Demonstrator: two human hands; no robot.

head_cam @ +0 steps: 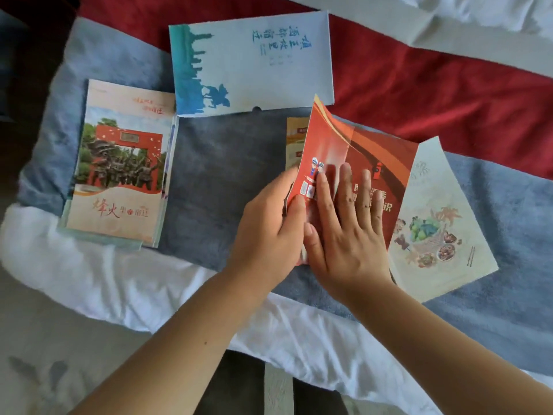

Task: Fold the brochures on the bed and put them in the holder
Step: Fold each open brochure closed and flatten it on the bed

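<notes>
A red brochure (380, 151) lies on the blue-grey blanket, its left panel lifted and curling over. My left hand (269, 223) pinches that panel's lower left edge. My right hand (344, 223) lies flat on the brochure, fingers spread. Under it on the right lies a pale brochure with food drawings (440, 229). A pale blue paper holder (254, 61) with blue ink art lies flat at the back. A stack of folded brochures (119, 163) with a red gate photo rests at the left.
A red blanket (449, 94) crosses the bed behind the brochures. White bedding (104, 280) runs along the near edge, and more white sheet is bunched at the top right. Floor shows at the bottom left.
</notes>
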